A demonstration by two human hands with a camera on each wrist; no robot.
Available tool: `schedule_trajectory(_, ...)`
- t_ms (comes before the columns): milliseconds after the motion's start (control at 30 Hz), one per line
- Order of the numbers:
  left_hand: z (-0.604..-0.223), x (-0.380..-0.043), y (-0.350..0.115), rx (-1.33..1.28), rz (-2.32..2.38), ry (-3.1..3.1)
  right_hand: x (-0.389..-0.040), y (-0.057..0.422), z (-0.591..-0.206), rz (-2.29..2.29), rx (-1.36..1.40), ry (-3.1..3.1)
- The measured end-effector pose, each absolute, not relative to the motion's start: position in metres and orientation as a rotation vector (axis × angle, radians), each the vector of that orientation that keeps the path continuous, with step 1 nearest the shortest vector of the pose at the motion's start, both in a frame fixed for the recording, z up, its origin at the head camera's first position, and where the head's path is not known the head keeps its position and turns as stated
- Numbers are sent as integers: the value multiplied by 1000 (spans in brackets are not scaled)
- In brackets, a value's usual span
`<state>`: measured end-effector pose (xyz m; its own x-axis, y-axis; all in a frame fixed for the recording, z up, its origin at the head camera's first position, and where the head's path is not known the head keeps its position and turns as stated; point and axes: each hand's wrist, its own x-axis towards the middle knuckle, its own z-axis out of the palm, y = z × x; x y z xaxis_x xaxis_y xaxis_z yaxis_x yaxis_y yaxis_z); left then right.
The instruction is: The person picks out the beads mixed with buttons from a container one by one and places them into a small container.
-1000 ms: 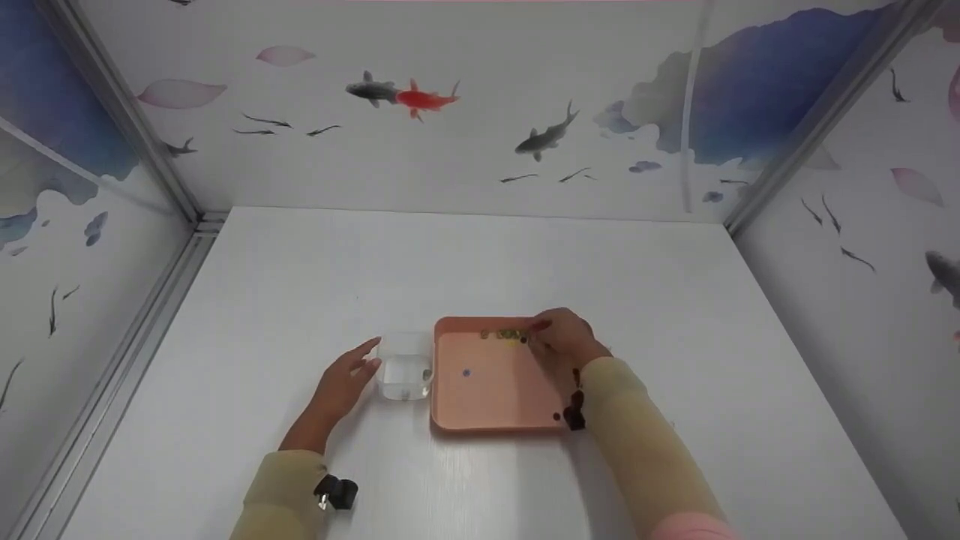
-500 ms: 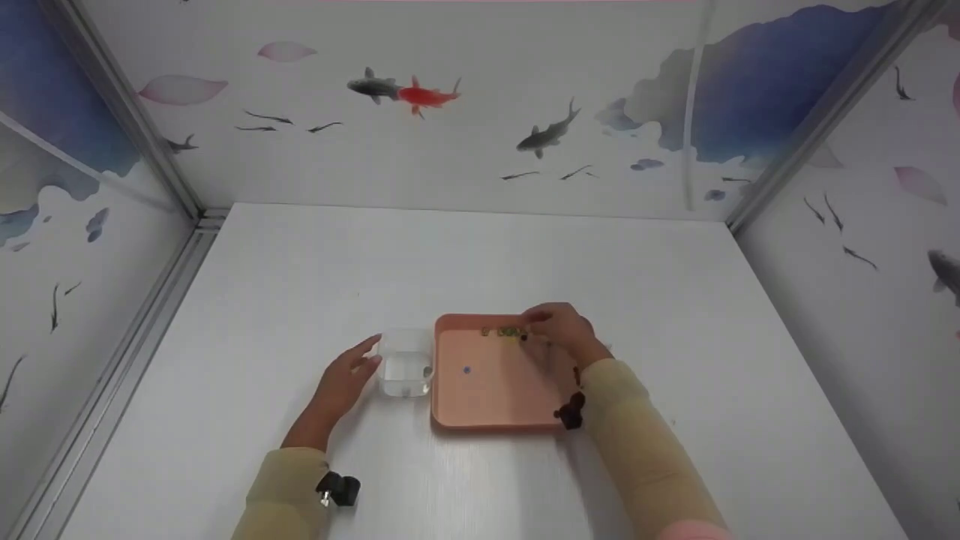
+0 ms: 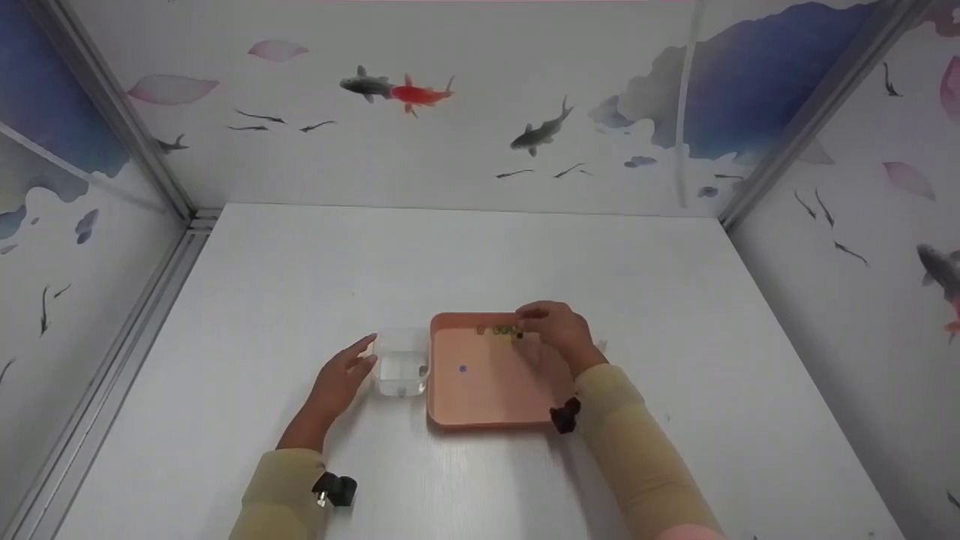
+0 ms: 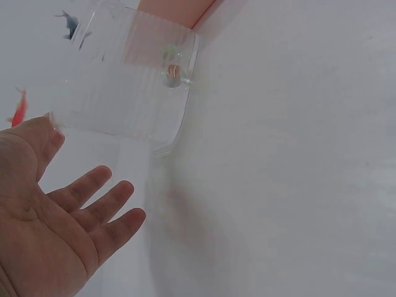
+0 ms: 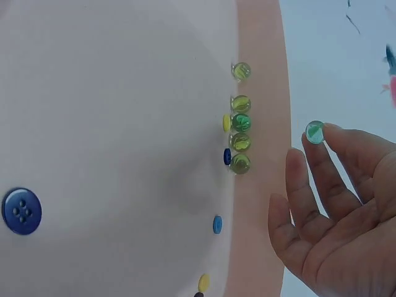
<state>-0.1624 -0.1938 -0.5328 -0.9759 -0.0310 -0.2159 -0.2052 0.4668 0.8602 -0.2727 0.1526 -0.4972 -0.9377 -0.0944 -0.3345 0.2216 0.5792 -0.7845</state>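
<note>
In the right wrist view my right hand [image 5: 346, 204] pinches a clear green marble [image 5: 314, 132] between thumb and index finger, over the far rim of the pink tray [image 3: 487, 397]. Several green and yellow marbles [image 5: 241, 122] line that side of the tray, with yellow [image 5: 226, 123] and small blue buttons [image 5: 217, 224] beside them. A large dark blue button [image 5: 21, 211] lies on the tray floor. My left hand [image 3: 339, 384] is spread at the left side of a clear plastic box [image 4: 117, 93], one fingertip at its wall. A striped marble [image 4: 172, 75] and a green one [image 4: 168, 52] show through the box.
The box stands right against the tray's left side on a white table [image 3: 285, 270]. White panels printed with fish [image 3: 420, 95] enclose the table at the back and both sides. A black wrist camera [image 3: 341, 490] sits on each sleeve.
My right hand has shifted slightly left along the tray's far edge. The left hand stays beside the box. The head view has tilted and shifted a little.
</note>
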Motion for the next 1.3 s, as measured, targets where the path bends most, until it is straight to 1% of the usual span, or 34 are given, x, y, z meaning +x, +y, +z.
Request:
schedule_trajectory(333, -533, -165, -195, -219, 1520, 2545, -266, 149, -494, -1418, 178, 2429)
schedule_trajectory(567, -533, -163, -197, -181, 1546, 2521, -260, 146, -488, -1545, 184, 2390)
schedule_trajectory(933, -532, -165, -195, -212, 1540, 2522, -247, 136, -488, -1561, 263, 2487)
schedule_trajectory(1100, -534, -164, -195, -199, 1547, 2522, -241, 133, -489, -1567, 243, 2513)
schedule_trajectory(1300, -536, -163, -195, -204, 1536, 2522, -241, 124, -491, -1715, 236, 2341)
